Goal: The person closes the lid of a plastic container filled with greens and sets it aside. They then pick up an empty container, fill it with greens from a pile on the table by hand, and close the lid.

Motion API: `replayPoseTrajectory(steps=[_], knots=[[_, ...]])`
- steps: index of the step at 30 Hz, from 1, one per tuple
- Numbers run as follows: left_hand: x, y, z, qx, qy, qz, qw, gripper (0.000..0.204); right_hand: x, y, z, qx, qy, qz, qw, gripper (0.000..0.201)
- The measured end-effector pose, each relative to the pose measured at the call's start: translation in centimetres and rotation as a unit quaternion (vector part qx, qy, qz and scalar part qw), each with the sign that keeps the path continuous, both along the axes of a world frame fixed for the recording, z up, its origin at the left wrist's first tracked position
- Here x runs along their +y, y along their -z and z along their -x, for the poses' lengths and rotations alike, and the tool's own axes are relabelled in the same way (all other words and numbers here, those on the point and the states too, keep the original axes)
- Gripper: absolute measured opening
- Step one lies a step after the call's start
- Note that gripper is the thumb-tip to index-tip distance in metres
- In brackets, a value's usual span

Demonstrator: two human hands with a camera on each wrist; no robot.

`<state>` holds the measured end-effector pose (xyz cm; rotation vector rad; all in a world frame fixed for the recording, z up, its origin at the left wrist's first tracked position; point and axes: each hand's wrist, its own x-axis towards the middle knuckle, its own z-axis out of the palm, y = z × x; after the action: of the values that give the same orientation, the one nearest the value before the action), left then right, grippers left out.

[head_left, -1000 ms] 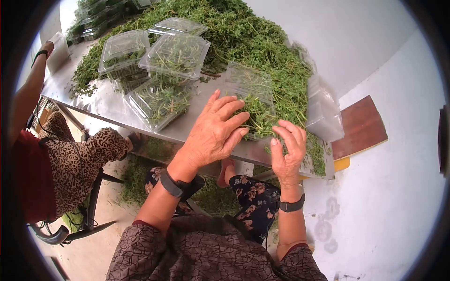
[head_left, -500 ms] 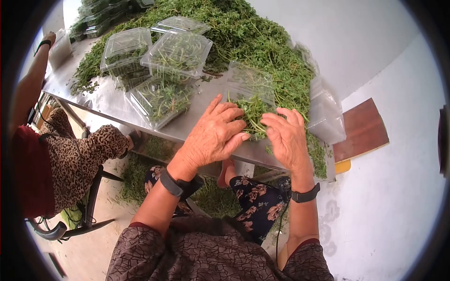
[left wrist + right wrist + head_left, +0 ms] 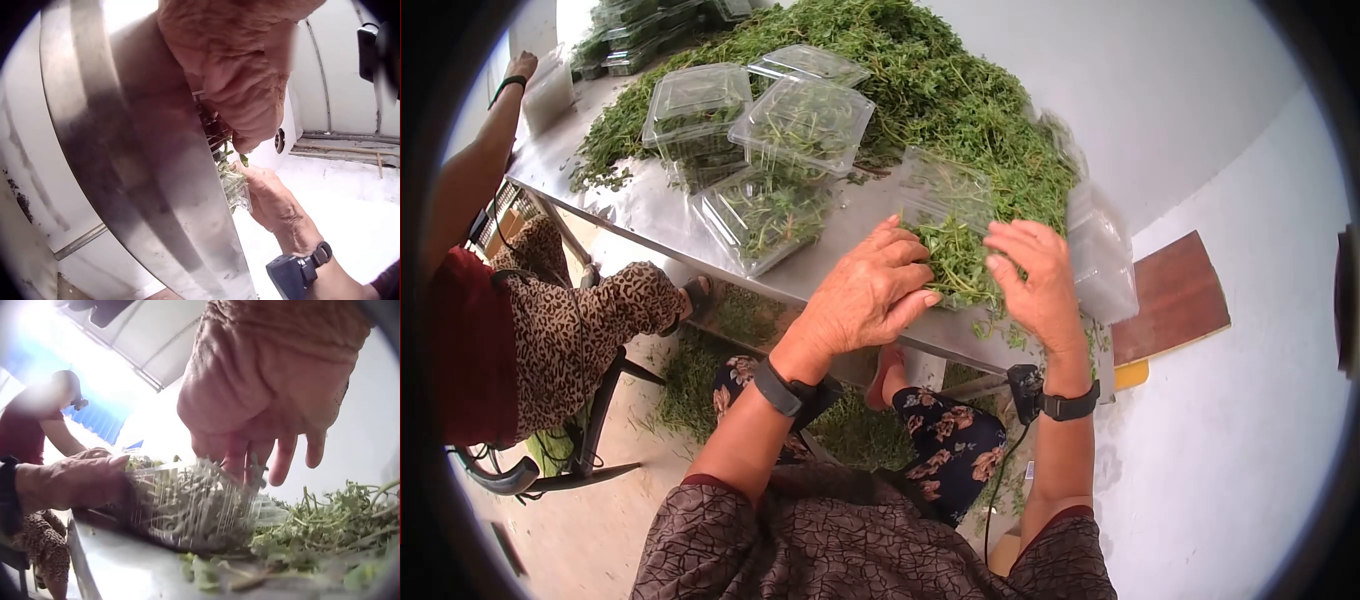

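An open clear container (image 3: 945, 300) full of green sprigs (image 3: 955, 262) lies near the table's front edge, its lid (image 3: 945, 188) tilted back behind. My left hand (image 3: 868, 290) holds the container's left side, fingers bent at the rim and thumb at the front corner; the right wrist view shows that hand (image 3: 75, 481) against the clear wall (image 3: 187, 509). Over the right side of the greens, my right hand (image 3: 1037, 285) has its fingers loosely spread, holding nothing visible. In the right wrist view its fingertips hang by the rim; whether they touch is unclear.
A large heap of greens (image 3: 900, 50) covers the back of the table. Filled containers (image 3: 805, 125) are stacked at left, nested containers (image 3: 1100, 250) stand at right. Another person's arm (image 3: 480, 150) reaches in at far left. A brown board (image 3: 1170, 300) lies beyond the right end.
My right hand moved in over the greens, then drew back to the right. My left hand stayed at the container's left side. The whole view has shifted slightly.
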<state>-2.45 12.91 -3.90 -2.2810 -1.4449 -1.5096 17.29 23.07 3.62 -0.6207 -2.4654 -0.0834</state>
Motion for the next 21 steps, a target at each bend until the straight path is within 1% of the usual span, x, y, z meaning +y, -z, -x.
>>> replayPoseTrajectory(steps=[1, 3, 4, 6, 8, 10, 11, 13, 14, 15, 16, 17, 19, 21], knots=[[0.0, 0.0, 0.0, -0.003, 0.002, 0.001, 1.000, 0.024, 0.2, -0.3, 0.3, -0.001, -0.001, 0.000, 1.000, 0.018], [0.0, 0.0, -0.1, -0.005, 0.003, -0.001, 1.000, 0.024, 0.6, -0.9, 0.9, 0.012, -0.020, 0.042, 0.999, 0.024], [0.0, 0.0, -0.1, -0.005, 0.003, -0.003, 1.000, 0.024, 0.5, -0.7, 1.1, 0.012, -0.020, 0.042, 0.999, 0.024], [0.0, 0.0, 0.0, -0.006, 0.005, -0.002, 1.000, 0.024, 0.5, -0.1, 1.8, -0.011, 0.012, 0.101, 0.995, 0.027], [0.0, 0.2, 0.1, -0.008, 0.005, 0.001, 1.000, 0.024, 1.0, 0.9, 2.0, -0.015, -0.004, 0.106, 0.994, 0.026], [0.1, 0.4, 0.1, -0.011, 0.005, 0.013, 1.000, 0.032, 1.1, 1.0, 2.1, -0.019, -0.019, 0.111, 0.993, 0.026], [0.1, 0.4, 0.0, -0.010, 0.005, 0.014, 1.000, 0.032, 0.9, 0.7, 2.2, -0.037, -0.034, 0.102, 0.993, 0.026], [0.1, 0.4, -0.1, -0.070, 0.006, -0.004, 0.998, 0.045, 0.7, 0.8, 2.4, -0.053, -0.047, 0.096, 0.993, 0.026], [0.1, 0.4, -0.2, -0.069, 0.009, -0.002, 0.998, 0.045, 0.6, 0.9, 2.7, -0.076, -0.061, 0.085, 0.992, 0.026], [0.1, 0.3, -0.3, -0.082, -0.007, -0.016, 0.996, 0.051, 0.7, 1.0, 2.9, -0.100, -0.077, 0.074, 0.989, 0.026], [0.1, 0.2, -0.3, -0.095, -0.023, -0.030, 0.995, 0.056, 0.8, 1.0, 2.9, -0.099, -0.077, 0.075, 0.989, 0.026], [0.2, 0.2, -0.3, -0.094, -0.024, -0.028, 0.995, 0.056, 1.0, 1.0, 3.0, -0.110, -0.080, 0.068, 0.988, 0.027], [0.4, 0.3, -0.2, -0.032, -0.018, 0.004, 0.999, 0.055, 1.1, 1.2, 2.8, -0.118, -0.082, 0.064, 0.988, 0.027], [0.4, 0.3, 0.1, -0.013, -0.013, 0.024, 1.000, 0.053, 1.2, 1.3, 2.3, -0.061, -0.057, 0.125, 0.989, 0.028]])
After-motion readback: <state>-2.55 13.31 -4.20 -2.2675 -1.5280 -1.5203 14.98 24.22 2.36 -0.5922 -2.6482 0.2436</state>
